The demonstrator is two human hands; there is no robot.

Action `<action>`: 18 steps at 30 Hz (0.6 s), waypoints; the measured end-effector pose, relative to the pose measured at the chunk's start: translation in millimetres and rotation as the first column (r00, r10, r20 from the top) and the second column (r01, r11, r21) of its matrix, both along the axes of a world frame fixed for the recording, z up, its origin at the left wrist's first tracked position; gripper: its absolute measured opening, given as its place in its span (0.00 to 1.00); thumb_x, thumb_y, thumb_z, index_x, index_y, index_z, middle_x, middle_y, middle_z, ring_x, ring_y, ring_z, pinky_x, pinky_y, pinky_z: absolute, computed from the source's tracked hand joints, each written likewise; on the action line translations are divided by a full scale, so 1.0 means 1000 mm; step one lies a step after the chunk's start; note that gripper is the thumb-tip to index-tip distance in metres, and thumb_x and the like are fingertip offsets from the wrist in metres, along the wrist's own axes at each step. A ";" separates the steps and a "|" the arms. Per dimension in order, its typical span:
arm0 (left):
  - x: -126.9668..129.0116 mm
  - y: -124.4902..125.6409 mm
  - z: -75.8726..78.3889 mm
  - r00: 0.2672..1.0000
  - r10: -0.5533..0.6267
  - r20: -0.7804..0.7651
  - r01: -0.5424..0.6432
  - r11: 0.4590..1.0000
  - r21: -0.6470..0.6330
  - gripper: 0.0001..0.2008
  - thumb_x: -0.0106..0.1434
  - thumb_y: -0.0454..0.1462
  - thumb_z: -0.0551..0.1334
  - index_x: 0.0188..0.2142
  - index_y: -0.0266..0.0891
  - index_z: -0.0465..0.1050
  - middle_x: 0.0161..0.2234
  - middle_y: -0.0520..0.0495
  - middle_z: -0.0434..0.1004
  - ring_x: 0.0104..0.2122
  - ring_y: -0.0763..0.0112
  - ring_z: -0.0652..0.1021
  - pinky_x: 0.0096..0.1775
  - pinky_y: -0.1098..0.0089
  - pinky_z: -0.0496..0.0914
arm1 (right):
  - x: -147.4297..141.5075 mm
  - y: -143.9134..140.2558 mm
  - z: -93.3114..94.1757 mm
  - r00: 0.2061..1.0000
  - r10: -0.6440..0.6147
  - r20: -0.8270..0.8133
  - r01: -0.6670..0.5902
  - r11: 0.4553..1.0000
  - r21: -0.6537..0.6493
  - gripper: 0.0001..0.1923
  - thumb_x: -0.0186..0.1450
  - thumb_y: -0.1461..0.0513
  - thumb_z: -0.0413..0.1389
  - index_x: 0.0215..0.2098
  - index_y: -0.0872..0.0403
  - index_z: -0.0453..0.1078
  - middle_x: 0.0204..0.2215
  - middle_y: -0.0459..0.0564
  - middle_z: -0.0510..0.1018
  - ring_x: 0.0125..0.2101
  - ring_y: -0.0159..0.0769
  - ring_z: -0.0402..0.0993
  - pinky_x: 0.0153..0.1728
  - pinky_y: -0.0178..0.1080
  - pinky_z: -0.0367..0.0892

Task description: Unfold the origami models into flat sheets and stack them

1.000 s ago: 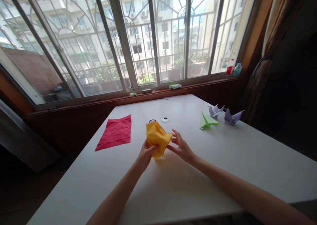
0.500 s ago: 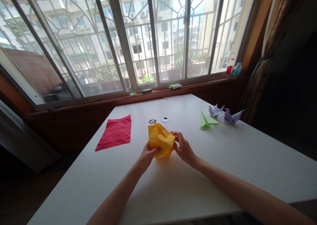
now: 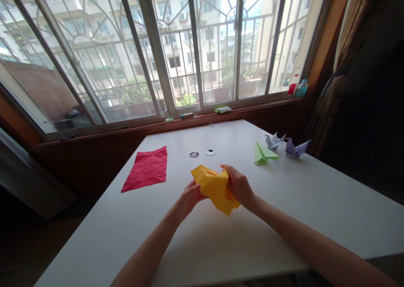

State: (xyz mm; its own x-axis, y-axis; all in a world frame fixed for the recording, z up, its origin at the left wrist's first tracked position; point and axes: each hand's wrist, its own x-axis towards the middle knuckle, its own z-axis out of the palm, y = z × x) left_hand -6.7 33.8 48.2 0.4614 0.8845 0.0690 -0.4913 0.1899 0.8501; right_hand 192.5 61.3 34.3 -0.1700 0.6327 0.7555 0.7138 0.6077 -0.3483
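Over the white table (image 3: 284,219), mid-frame, both hands held a yellow paper (image 3: 216,187). No readable writing anywhere. Paper was creased, partly collapsed, one corner pointing down toward the tabletop. Left hand (image 3: 188,197) pinched its left edge; right hand (image 3: 240,186) was closed over its right side, fingertips hidden behind the sheet. Red creased sheet (image 3: 147,168) lay flat to the left; green paper plane (image 3: 263,153) sat to the right.
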 end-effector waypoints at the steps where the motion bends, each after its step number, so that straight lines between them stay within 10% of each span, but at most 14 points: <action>1: -0.001 0.001 -0.001 0.999 -0.028 0.015 0.029 0.999 -0.035 0.23 0.55 0.44 0.63 0.48 0.37 0.70 0.47 0.40 0.74 0.45 0.57 0.74 0.43 0.63 0.68 | 0.001 0.000 0.000 1.000 0.008 0.004 -0.008 1.000 0.013 0.16 0.61 0.69 0.44 0.47 0.55 0.62 0.37 0.54 0.76 0.35 0.40 0.75 0.34 0.42 0.72; 18: 0.003 -0.002 0.002 0.993 0.114 0.015 -0.114 0.993 -0.026 0.16 0.56 0.36 0.63 0.45 0.36 0.71 0.44 0.42 0.76 0.44 0.60 0.75 0.42 0.68 0.69 | 0.001 -0.003 0.006 0.999 0.040 0.024 -0.042 0.992 0.116 0.17 0.59 0.72 0.46 0.44 0.52 0.65 0.41 0.52 0.77 0.40 0.39 0.75 0.39 0.40 0.71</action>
